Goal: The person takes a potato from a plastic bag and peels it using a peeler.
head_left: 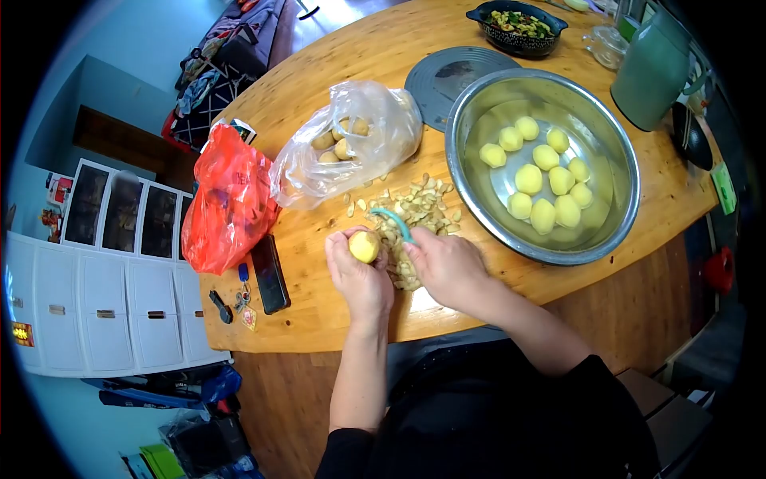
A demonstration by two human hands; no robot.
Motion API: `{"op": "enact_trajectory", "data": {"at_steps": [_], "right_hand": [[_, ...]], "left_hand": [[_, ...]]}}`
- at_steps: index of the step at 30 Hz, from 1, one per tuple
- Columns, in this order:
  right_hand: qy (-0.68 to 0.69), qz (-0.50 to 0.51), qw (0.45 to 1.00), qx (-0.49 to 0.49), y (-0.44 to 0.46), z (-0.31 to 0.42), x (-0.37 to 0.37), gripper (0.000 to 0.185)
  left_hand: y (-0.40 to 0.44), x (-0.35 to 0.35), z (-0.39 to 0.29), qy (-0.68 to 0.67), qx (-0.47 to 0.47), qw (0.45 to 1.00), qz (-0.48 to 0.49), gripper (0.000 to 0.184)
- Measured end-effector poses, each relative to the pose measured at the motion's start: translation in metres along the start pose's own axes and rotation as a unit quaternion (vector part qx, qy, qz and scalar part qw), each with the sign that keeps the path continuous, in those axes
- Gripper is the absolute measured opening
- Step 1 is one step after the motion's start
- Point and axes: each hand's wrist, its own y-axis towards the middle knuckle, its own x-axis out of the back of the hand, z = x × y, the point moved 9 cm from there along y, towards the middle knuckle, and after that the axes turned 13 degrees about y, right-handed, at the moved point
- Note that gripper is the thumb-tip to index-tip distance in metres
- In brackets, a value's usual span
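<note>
A partly peeled potato (365, 247) sits in my left hand (356, 271), whose fingers wrap round it. My right hand (447, 267) is closed on the handle of a teal peeler (390, 215), its head just right of and above the potato. Beneath and beyond both hands, potato peels (419, 207) lie heaped on the wooden table (319, 323). To the right, a large metal bowl (625, 191) holds water and several peeled potatoes (546, 157). Behind my left hand, a clear plastic bag (367, 120) contains several unpeeled potatoes (343, 149).
A red plastic bag (227, 199), a phone (270, 274) and keys (242, 299) lie at the left. Behind the bowl are a round grey mat (451, 76) and a dark dish of food (519, 32). A green pitcher (653, 72) stands at the back right, near a black pan (691, 136).
</note>
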Motion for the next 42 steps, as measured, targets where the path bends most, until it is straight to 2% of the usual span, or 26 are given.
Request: {"op": "enact_trajectory", "data": {"at_steps": [5, 8, 11, 14, 17, 19, 21, 24, 28, 32, 35, 38, 42], "right_hand": [[0.028, -0.004, 0.998, -0.052, -0.002, -0.003, 0.007, 0.026], [0.042, -0.046, 0.998, -0.024, 0.001, -0.01, 0.011, 0.028], [0.185, -0.019, 0.983, -0.008, 0.003, -0.001, 0.01, 0.029], [0.283, -0.019, 0.959, -0.012, 0.016, -0.011, -0.006, 0.031], [0.345, 0.046, 0.936, -0.06, 0.024, -0.02, -0.017, 0.031], [0.175, -0.028, 0.984, -0.03, 0.02, -0.014, 0.007, 0.027], [-0.008, -0.058, 0.998, 0.023, 0.013, 0.003, 0.021, 0.027], [-0.069, -0.044, 0.995, 0.061, 0.006, 0.009, 0.017, 0.025], [-0.036, -0.057, 0.984, 0.165, -0.01, 0.031, 0.007, 0.019], [-0.03, -0.04, 0.983, 0.176, -0.015, 0.034, -0.003, 0.018], [-0.025, -0.036, 0.985, 0.168, -0.015, 0.032, -0.007, 0.019], [-0.065, -0.006, 0.996, 0.061, -0.002, 0.006, -0.006, 0.021], [0.067, -0.027, 0.996, 0.044, -0.002, 0.01, 0.011, 0.023]], "left_hand": [[0.001, -0.005, -0.002, -0.012, 0.045, 0.999, -0.004, 0.03], [0.001, -0.002, 0.002, 0.019, 0.039, 0.999, 0.029, 0.031], [-0.005, 0.001, -0.012, 0.179, -0.015, 0.984, -0.013, 0.03], [-0.001, -0.003, -0.007, 0.203, -0.113, 0.971, 0.05, 0.028], [-0.004, -0.006, -0.01, 0.177, -0.121, 0.974, 0.069, 0.03], [-0.005, -0.008, -0.011, 0.052, -0.034, 0.995, 0.076, 0.032], [-0.004, -0.008, -0.008, -0.038, 0.034, 0.996, 0.069, 0.033], [-0.003, -0.008, 0.0, -0.085, 0.088, 0.991, 0.049, 0.034], [-0.003, -0.009, 0.005, -0.069, 0.088, 0.993, 0.03, 0.033], [-0.004, -0.004, 0.007, -0.027, 0.091, 0.995, -0.005, 0.03], [-0.005, -0.003, 0.006, -0.002, 0.075, 0.997, -0.023, 0.029], [-0.007, -0.004, -0.004, -0.069, 0.031, 0.997, -0.006, 0.03], [0.001, -0.007, -0.005, -0.062, 0.044, 0.996, 0.039, 0.03]]}}
